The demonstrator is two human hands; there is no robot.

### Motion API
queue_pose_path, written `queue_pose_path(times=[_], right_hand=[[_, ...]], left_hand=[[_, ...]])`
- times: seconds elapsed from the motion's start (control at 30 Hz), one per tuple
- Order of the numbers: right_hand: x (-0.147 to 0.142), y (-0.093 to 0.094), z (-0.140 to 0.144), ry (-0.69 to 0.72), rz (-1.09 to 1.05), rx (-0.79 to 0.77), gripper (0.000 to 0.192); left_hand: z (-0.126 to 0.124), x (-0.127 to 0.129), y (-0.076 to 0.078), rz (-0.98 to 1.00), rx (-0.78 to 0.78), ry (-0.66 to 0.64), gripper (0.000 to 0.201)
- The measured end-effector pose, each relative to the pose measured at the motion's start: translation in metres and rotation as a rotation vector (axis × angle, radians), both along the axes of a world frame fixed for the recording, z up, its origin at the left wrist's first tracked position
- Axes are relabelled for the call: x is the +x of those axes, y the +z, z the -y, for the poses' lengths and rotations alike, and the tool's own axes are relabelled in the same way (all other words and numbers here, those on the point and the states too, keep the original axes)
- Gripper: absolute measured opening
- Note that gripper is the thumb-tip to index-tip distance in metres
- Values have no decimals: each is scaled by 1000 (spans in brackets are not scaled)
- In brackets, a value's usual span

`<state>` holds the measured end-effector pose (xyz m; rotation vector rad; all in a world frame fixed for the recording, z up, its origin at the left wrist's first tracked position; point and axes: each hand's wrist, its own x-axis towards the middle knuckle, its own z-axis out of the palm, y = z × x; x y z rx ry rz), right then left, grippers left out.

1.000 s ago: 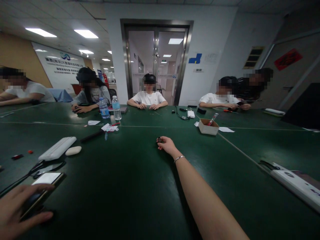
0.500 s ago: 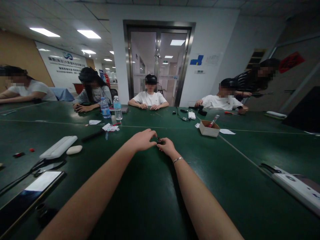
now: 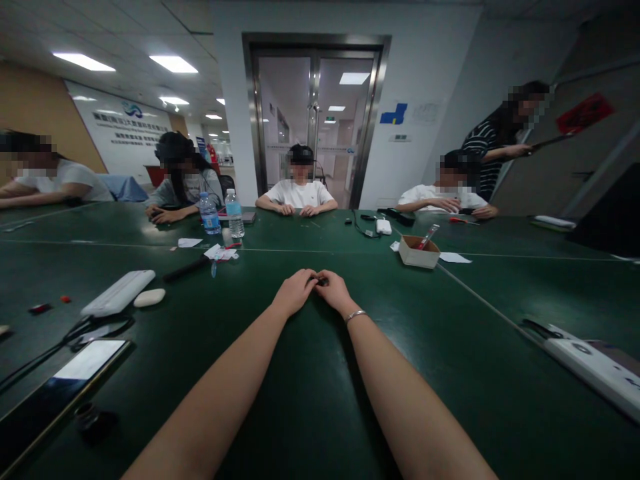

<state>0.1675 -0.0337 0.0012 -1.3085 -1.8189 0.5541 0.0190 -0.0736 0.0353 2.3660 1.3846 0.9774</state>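
Note:
Both my arms stretch forward over the dark green table. My left hand and my right hand meet at the table's middle, fingers closed around a small dark object held between them. Most of that object is hidden by the fingers. A thin bracelet sits on my right wrist.
A phone and a small dark cap lie near left; a white case and white oval piece sit beyond. Two water bottles, a cardboard box, and a white power strip at right. Several people sit around the far side.
My left hand left the phone at near left, reached forward, and now closes with my right hand on the small dark object. A person at far right has stood up.

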Motion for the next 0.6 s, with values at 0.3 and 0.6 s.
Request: queue_pose_path(times=[0.3,0.6], right_hand=[[-5,6,-5,-22,-44,-135,11],[3,16,4,169,-345,-346,22]], left_hand=[[-35,-8,-23,254,-229,85,26],[-35,-15,-32,484,-327,3,29]])
